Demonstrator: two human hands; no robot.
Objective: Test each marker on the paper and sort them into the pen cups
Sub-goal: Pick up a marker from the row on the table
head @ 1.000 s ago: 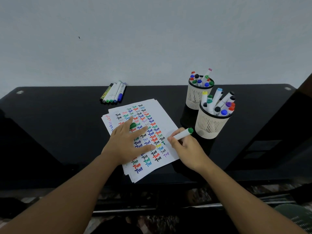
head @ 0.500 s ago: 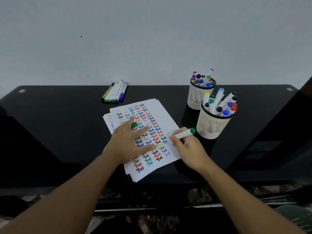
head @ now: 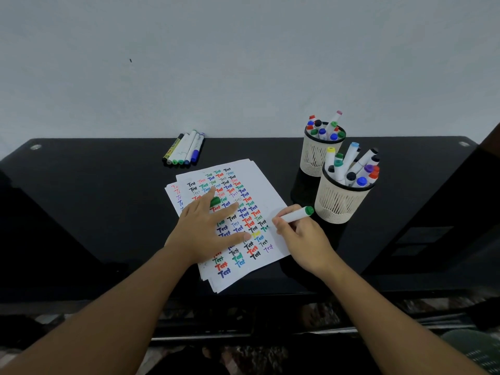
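Note:
A stack of white paper (head: 266, 190) covered in coloured "Test" words lies on the black table (head: 89, 201). My left hand (head: 205, 228) presses flat on the sheet, fingers spread, with a green cap (head: 215, 202) tucked between two fingers. My right hand (head: 300, 234) grips a white marker with a green end (head: 296, 214), its tip down at the sheet's right edge. Two cream mesh pen cups stand to the right, the near cup (head: 338, 204) and the far cup (head: 313, 158), both full of markers.
Several loose markers (head: 185, 149) lie side by side at the back of the table, left of the paper. A grey wall rises behind. The table's front edge runs just under my forearms, with dark clutter below.
My right hand has shifted slightly right along the paper's edge with the marker. The left hand stays pressed on the sheet.

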